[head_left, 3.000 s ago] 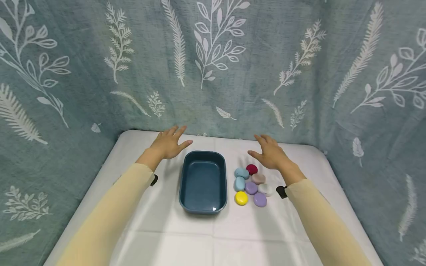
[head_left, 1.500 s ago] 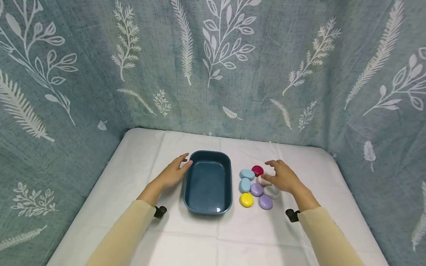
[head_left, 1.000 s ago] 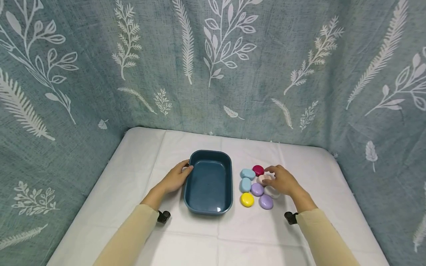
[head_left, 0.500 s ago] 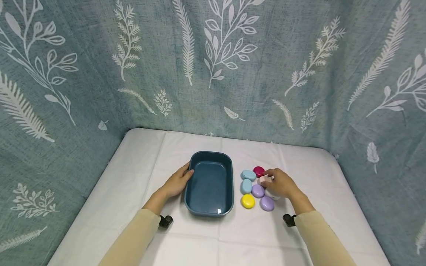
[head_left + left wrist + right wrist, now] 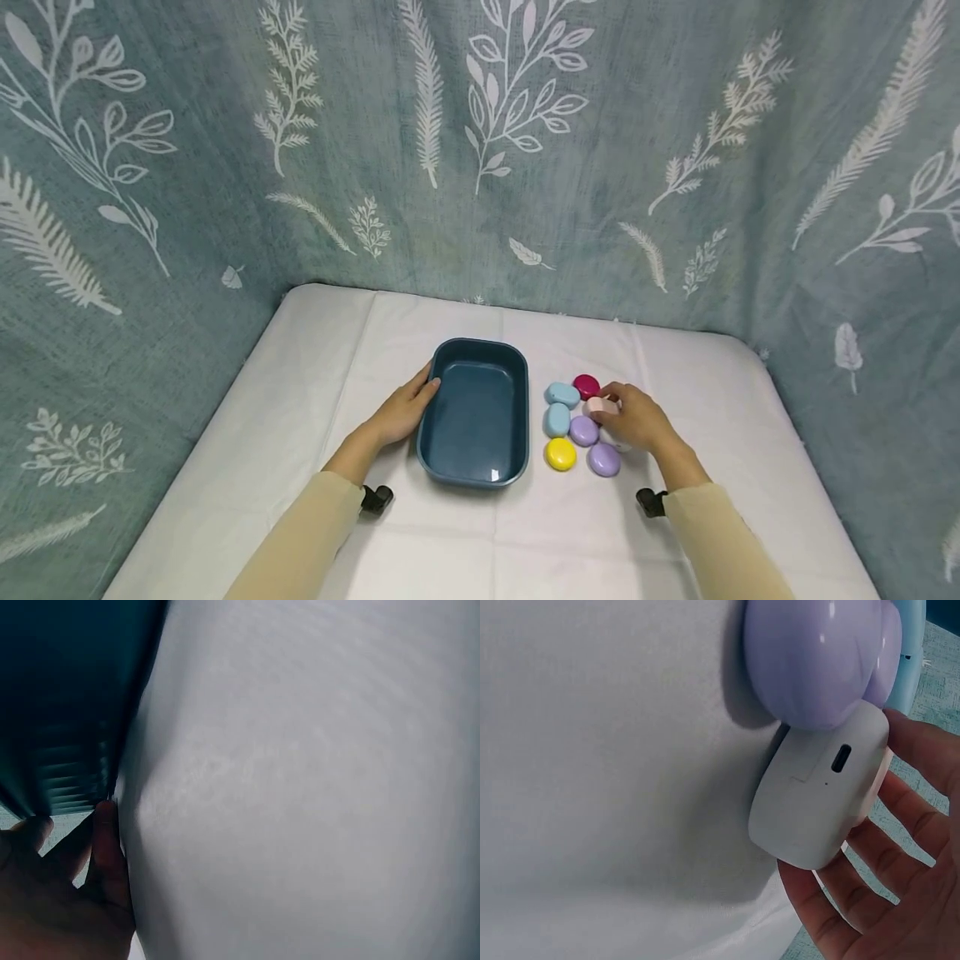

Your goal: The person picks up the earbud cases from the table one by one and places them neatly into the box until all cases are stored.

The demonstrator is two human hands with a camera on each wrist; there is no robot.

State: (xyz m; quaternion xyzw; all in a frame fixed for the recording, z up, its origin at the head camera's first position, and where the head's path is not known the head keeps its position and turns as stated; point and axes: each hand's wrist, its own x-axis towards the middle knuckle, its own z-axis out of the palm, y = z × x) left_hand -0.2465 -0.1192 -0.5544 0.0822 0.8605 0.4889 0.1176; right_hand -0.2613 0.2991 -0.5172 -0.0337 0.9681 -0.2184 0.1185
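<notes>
The white-covered table (image 5: pixel 420 550) carries all items. The dark blue tray (image 5: pixel 480 425) stands nearer the table's far edge than its near edge, long axis running near to far. The left hand (image 5: pixel 397 414) holds the tray at its left wall, thumb at the rim. The right hand (image 5: pixel 641 419) is clamped on the pale pink case (image 5: pixel 602 406), thumb opposed to fingers.

Governing relation, as judged: lateral. The pink case lies at the left-pointing fingertips of the right hand, the nearer hand, and right of the tray's right wall. Between case and wall are two light-blue cases, the far one (image 5: pixel 562 394) and the near one (image 5: pixel 557 420). The red case (image 5: pixel 587 386) lies toward the far edge; the white case (image 5: pixel 810 787) sits below the right hand. The pink case's long axis and its clearance from the table cannot be determined.
</notes>
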